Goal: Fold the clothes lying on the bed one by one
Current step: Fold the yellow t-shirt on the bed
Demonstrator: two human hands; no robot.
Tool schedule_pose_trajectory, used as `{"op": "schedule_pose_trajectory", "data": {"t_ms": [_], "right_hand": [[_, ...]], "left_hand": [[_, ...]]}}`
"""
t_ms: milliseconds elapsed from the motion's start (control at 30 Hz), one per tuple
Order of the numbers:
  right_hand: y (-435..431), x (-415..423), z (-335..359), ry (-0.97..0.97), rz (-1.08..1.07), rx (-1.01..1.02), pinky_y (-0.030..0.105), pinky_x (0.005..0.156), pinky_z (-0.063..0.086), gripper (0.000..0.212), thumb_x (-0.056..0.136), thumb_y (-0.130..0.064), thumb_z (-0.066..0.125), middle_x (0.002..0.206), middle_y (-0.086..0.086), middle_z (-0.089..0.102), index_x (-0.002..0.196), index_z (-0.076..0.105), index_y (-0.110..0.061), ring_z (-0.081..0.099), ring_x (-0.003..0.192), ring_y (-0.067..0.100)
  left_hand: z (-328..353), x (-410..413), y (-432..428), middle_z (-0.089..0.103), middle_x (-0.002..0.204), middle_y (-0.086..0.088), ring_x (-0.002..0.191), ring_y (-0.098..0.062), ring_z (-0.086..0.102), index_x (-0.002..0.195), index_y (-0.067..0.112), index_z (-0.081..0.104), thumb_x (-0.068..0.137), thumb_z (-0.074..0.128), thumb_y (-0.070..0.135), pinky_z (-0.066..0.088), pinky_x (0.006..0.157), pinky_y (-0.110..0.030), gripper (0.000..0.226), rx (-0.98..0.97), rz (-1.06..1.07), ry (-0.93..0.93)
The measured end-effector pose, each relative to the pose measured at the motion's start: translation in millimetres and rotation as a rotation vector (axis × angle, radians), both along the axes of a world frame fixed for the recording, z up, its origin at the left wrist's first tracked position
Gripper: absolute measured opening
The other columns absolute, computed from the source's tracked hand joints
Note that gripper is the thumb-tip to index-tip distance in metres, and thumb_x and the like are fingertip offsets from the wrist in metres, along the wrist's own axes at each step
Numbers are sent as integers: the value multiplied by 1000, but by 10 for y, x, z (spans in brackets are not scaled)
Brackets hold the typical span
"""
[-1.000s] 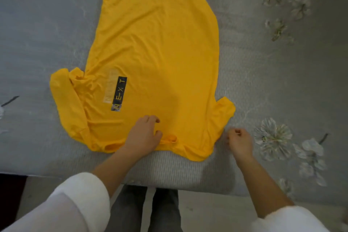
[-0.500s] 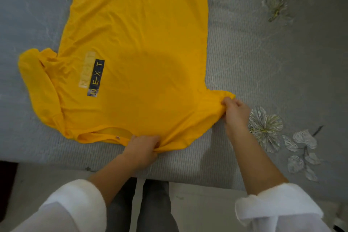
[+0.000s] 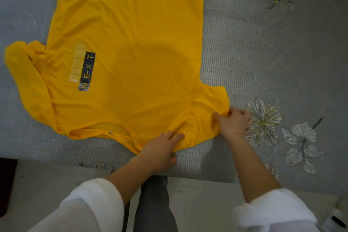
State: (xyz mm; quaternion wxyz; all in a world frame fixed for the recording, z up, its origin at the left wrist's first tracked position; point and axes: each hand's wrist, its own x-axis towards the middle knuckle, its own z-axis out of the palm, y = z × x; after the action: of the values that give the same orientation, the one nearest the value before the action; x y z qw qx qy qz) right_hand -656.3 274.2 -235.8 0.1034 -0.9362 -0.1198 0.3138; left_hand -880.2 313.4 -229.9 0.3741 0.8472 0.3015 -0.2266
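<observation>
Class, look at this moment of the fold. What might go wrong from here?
1. The far sleeve of the yellow T-shirt lies bunched; folding now would likely trap creases.
2. Both the left hand and right hand grip cloth near the edge of the bed; a pull towards the person may drag the shirt off.

One head-worn wide-angle cam, looks fwd & steeply down, close over near edge of bed [image 3: 244,47].
</observation>
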Motion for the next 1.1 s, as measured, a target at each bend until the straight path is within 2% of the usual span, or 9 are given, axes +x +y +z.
{"op": "schedule_pose_trajectory", "data": {"t_ms": [133, 200, 333, 533, 667, 800, 900, 967, 1100], "right_hand": [[-55, 36, 66, -32, 14, 102, 37, 79, 37, 14, 79, -21, 65, 87, 5, 54, 70, 57, -14, 49, 97, 30], [-62, 93, 136, 80, -133, 235, 30, 65, 35, 11, 78, -9, 65, 71, 2, 51, 73, 56, -11, 51, 79, 26], [95, -49, 385, 140, -224, 454, 29, 65, 44, 22, 80, -6, 67, 83, 4, 63, 102, 67, -8, 58, 71, 13], [349, -579, 624, 574, 431, 624, 13, 75, 49, 33, 88, -10, 66, 106, -12, 66, 110, 63, -35, 60, 90, -5], [386, -610, 402, 314, 283, 479, 28, 76, 50, 27, 91, -2, 54, 105, 2, 64, 111, 65, -17, 58, 92, 15], [451, -688, 197, 260, 681, 295, 28, 84, 42, 41, 89, -12, 62, 124, 8, 54, 130, 57, -14, 54, 100, 20], [539, -798, 138, 161, 858, 111, 33, 86, 43, 46, 89, -19, 62, 127, 8, 45, 133, 52, -13, 51, 109, 27], [586, -938, 194, 20, 824, 140, 37, 79, 44, 35, 90, -17, 58, 122, 11, 48, 124, 57, -10, 53, 104, 32], [632, -1498, 277, 81, 919, 262, 38, 73, 41, 13, 91, -20, 56, 104, 10, 57, 100, 59, -12, 56, 95, 29]], "left_hand": [[-27, 18, -127, 49, 123, -3, 105, -22, 50, 149, 35, -13, 90, 52, 31, 47, 83, -38, 88, -94, 51, -32], [-17, -4, -132, 51, 120, -4, 102, -22, 51, 145, 32, -22, 90, 53, 31, 46, 83, -38, 93, -126, 111, -40], [-25, -44, -112, 42, 131, -7, 110, -25, 47, 151, 24, -9, 92, 51, 30, 45, 85, -40, 84, -132, 52, 17], [-25, -58, -140, 33, 140, -9, 107, -35, 54, 152, 26, 9, 91, 52, 26, 45, 77, -41, 75, -178, 51, 49], [-13, -120, -164, 33, 133, -11, 102, -38, 54, 149, 28, 20, 91, 54, 24, 49, 77, -45, 67, -201, 4, 20], [-7, -164, -136, 36, 139, -9, 113, -34, 51, 150, 28, 24, 88, 57, 20, 47, 88, -41, 70, -255, 11, -8], [79, -290, 36, 60, 127, -10, 110, -27, 57, 134, 16, 56, 89, 53, 10, 41, 84, -25, 45, -384, 236, -164], [142, -498, 221, 68, 112, -8, 101, -25, 61, 116, 12, 67, 90, 53, 8, 44, 80, -27, 29, -320, 466, -226], [135, -1154, 637, 54, 123, -10, 116, -29, 46, 118, 15, 61, 79, 65, 10, 41, 93, -40, 40, 259, 746, -108]]}}
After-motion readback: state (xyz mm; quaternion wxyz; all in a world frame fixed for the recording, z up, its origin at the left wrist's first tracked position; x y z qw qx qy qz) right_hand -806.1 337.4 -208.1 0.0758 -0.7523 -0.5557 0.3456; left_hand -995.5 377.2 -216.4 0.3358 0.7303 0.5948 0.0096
